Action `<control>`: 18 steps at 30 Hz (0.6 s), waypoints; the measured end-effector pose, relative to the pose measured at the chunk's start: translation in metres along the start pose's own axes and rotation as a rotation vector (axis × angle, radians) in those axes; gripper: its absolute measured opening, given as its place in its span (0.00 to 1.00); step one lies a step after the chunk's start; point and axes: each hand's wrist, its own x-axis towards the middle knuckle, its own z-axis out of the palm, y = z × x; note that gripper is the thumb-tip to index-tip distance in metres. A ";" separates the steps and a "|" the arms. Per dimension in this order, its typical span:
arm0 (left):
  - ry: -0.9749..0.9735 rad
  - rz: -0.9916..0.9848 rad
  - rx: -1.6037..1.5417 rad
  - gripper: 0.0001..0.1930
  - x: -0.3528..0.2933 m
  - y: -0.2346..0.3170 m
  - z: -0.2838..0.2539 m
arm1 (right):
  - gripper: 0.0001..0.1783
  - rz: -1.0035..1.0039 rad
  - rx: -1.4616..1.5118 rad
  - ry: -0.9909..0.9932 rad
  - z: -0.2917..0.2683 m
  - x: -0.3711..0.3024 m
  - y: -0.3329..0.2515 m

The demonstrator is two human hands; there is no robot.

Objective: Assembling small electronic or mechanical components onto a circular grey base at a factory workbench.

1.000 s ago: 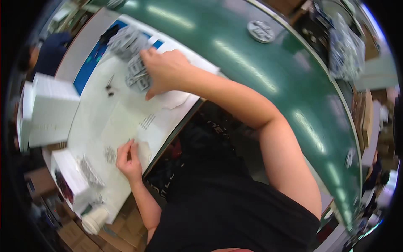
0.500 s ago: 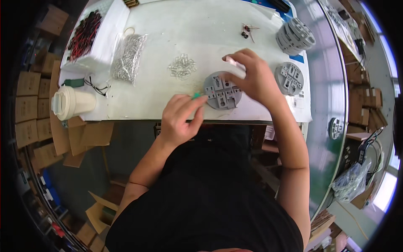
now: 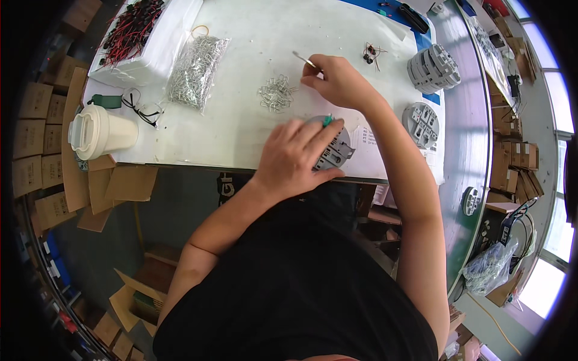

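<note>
My left hand (image 3: 292, 155) lies over a round grey plastic disc (image 3: 341, 150) with recessed slots, near the table's front edge. Its fingers reach across the top and the thumb rests at the near rim, covering the disc's left part. A small green piece (image 3: 327, 121) shows at these fingertips; what it is I cannot make out. Above the table, beyond the disc, my right hand (image 3: 340, 81) pinches a thin, light-coloured stick-like tool (image 3: 303, 59), pointing up and left. Left of that hand lies a loose pile of small bent metal wire pieces (image 3: 276, 94).
A clear bag of metal pieces (image 3: 197, 73), a white box (image 3: 158, 51) of red and black wires, glasses (image 3: 142, 110) and a cream cup (image 3: 103, 132) stand left. Right are a stack of grey discs (image 3: 433, 67), another disc (image 3: 420, 125) and small wired parts (image 3: 371, 55).
My left hand has moved right, from beside the disc onto it. My right hand has left the disc, going away and leftward with the tool. The whole view has shifted slightly.
</note>
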 end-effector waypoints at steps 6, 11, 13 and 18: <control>-0.019 0.043 -0.127 0.47 0.011 -0.023 -0.014 | 0.10 0.055 0.060 0.173 -0.013 -0.017 0.013; -0.062 -0.012 -0.180 0.49 0.020 -0.028 -0.009 | 0.11 0.249 0.196 0.255 -0.040 -0.048 0.003; -0.061 -0.026 -0.168 0.50 0.021 -0.028 -0.008 | 0.12 0.320 0.215 0.233 -0.044 -0.067 0.002; -0.055 -0.012 -0.243 0.49 0.021 -0.030 -0.004 | 0.15 0.359 0.305 0.101 -0.030 -0.097 0.004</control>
